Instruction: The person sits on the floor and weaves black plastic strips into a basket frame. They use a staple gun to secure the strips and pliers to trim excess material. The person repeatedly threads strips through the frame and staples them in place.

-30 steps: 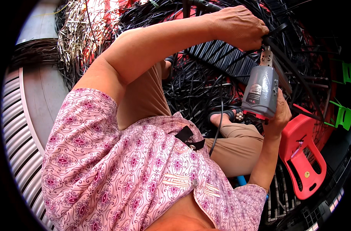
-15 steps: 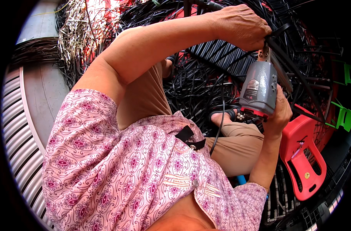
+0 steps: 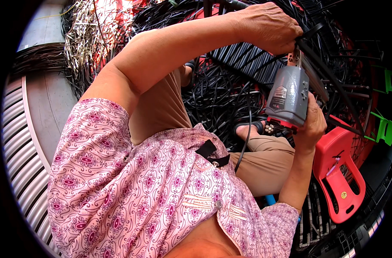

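My right hand [image 3: 312, 120] is closed around a grey corded power tool [image 3: 287, 94] with a red base, probably an electric stapler or nailer. Its narrow metal nose [image 3: 294, 58] points up at a black strip [image 3: 320, 64]. Beside the nose, my left hand [image 3: 271, 28] is closed on the black strip, fingers pinched together; exactly where they grip is hidden behind the knuckles. The strip crosses a dark frame, which is partly covered by my hand. Beyond the tool lies a panel of parallel black strips [image 3: 247, 62].
Loose black strips [image 3: 213, 94] lie heaped over the floor. A small red plastic chair [image 3: 333, 150] stands at right, with green clip-like pieces [image 3: 384, 131] beyond it. A black cable [image 3: 249, 124] hangs near my knee. Metal slats [image 3: 21, 150] run along the left.
Both hands and the tool have shifted up very slightly together. The grips look the same.
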`<move>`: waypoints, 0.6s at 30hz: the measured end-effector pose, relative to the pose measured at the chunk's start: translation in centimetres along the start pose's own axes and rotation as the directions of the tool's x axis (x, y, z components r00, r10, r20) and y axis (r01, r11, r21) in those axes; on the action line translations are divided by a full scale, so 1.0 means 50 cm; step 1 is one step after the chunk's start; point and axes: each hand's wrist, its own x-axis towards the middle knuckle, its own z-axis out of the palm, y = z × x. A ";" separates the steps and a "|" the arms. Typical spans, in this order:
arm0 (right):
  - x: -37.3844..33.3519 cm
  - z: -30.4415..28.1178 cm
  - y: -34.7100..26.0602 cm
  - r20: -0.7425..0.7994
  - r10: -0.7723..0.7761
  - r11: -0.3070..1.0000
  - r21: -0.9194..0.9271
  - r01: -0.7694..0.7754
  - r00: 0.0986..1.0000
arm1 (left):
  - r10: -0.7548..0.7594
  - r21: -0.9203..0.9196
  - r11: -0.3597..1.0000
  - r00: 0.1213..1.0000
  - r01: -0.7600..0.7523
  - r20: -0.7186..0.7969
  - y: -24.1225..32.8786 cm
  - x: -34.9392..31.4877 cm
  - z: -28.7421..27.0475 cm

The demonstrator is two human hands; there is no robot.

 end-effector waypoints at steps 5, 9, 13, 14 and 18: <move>0.000 0.000 0.002 -0.002 0.005 1.000 0.006 -0.005 1.000 | -0.003 -0.012 1.000 1.000 0.003 0.002 0.002 0.002 -0.004; 0.002 0.001 0.000 -0.012 -0.004 1.000 -0.013 0.004 1.000 | -0.018 0.004 1.000 1.000 0.018 0.019 0.004 0.002 -0.006; 0.000 0.000 -0.001 0.012 0.023 0.999 -0.022 -0.023 1.000 | -0.012 0.007 1.000 1.000 0.012 0.013 0.004 0.001 -0.005; 0.000 -0.001 -0.001 0.012 0.023 0.999 -0.030 -0.023 1.000 | -0.014 0.010 1.000 1.000 0.014 0.019 0.004 0.001 -0.005; 0.013 -0.002 -0.014 -0.056 -0.020 0.998 -0.064 0.016 0.998 | -0.026 -0.008 1.000 0.999 0.026 0.026 0.012 0.002 -0.010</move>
